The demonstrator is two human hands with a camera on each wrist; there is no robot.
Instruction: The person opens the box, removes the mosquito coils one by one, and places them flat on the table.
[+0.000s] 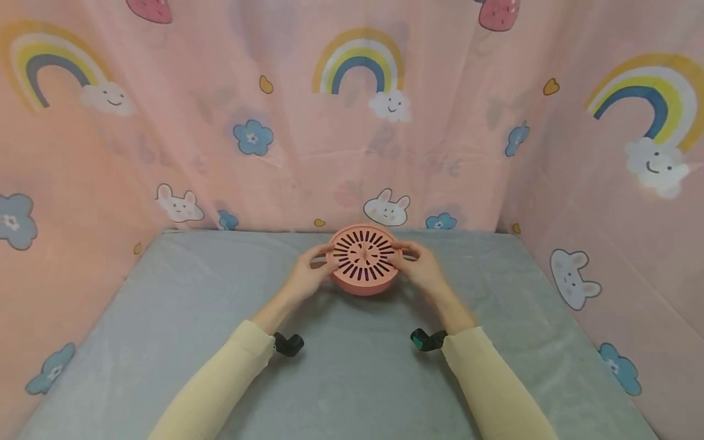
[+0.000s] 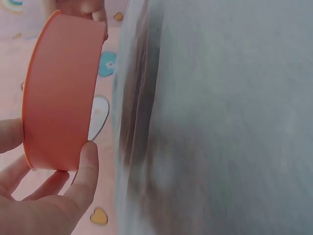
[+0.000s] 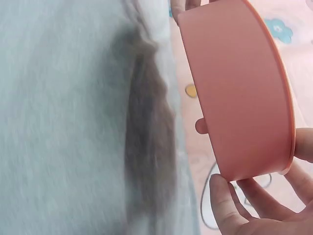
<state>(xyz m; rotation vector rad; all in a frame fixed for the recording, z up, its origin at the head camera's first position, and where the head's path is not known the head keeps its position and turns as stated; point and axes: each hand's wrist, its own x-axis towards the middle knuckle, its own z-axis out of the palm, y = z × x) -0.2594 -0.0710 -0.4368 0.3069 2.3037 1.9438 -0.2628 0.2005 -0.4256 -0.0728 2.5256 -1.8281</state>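
A round pink container with a slotted lid is held between both hands near the far edge of the cloth. Radial slots ring the lid, and a small petal-like pattern of openings marks its middle. My left hand grips the left side, thumb at the rim and fingers curled beneath. On the opposite side my right hand grips it the same way. Both wrist views show the container's smooth side wall, apart from the cloth. Its inside is hidden by the lid.
Grey-blue cloth covers the table. Pink curtains printed with rainbows, rabbits and flowers stand behind and along both sides. A black device sits at the left wrist and another at the right.
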